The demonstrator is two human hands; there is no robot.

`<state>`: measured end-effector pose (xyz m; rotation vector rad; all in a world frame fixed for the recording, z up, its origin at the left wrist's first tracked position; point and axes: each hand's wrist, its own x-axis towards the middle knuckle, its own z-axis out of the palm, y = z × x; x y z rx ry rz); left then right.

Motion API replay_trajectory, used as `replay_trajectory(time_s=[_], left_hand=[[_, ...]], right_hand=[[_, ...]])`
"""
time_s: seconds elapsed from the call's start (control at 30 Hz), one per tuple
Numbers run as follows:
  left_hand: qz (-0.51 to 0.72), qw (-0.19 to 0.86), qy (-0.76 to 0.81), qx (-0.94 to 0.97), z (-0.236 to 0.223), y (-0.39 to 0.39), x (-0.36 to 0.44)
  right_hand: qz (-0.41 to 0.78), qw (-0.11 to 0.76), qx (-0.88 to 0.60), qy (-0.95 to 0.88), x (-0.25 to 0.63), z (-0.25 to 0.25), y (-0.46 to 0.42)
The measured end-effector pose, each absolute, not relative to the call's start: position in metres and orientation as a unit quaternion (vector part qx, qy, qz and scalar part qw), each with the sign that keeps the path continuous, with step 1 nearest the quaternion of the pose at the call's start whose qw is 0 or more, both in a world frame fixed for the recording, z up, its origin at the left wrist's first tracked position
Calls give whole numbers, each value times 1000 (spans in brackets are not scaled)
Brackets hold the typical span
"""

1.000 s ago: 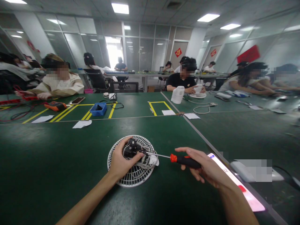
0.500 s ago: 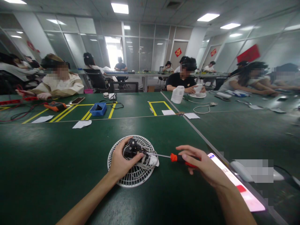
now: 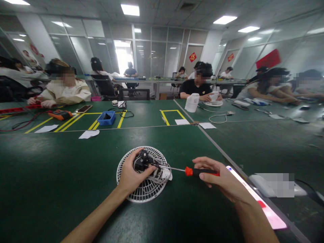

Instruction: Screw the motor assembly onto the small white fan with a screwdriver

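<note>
My left hand is closed around a black fan motor unit that rests on a round white fan grille. Its thumb lies along the unit's right side, close to a screwdriver's tip. A black and red screwdriver lies nearly level, its shank running left to the motor unit; the exact contact point is too small to make out. My right hand has its thumb and fingers around the screwdriver handle. White cable is bundled on the grille beside the unit.
A lit phone lies right of my right hand, near a table seam. Beyond are a blue bin, an orange multimeter, paper slips and a white fan part. Several people sit around the tables.
My right hand's fingers have shifted and rolled around the screwdriver handle, which shows a different side. My left hand, the motor unit and the grille stay in place.
</note>
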<state>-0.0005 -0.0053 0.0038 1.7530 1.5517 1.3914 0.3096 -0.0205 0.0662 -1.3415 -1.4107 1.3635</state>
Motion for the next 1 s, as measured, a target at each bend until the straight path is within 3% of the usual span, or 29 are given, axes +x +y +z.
replay_trajectory(time_s=[0.13, 0.4, 0.7, 1.0], left_hand=[[499, 206, 558, 630, 5, -6, -1], [499, 202, 561, 629, 7, -6, 0], [489, 202, 568, 630, 5, -6, 0], [488, 206, 567, 630, 4, -6, 0]], right_hand=[[525, 374, -513, -568, 307, 64, -20], [557, 277, -576, -530, 305, 59, -16], [502, 353, -537, -579, 313, 61, -15], [495, 359, -532, -586, 311, 59, -14]])
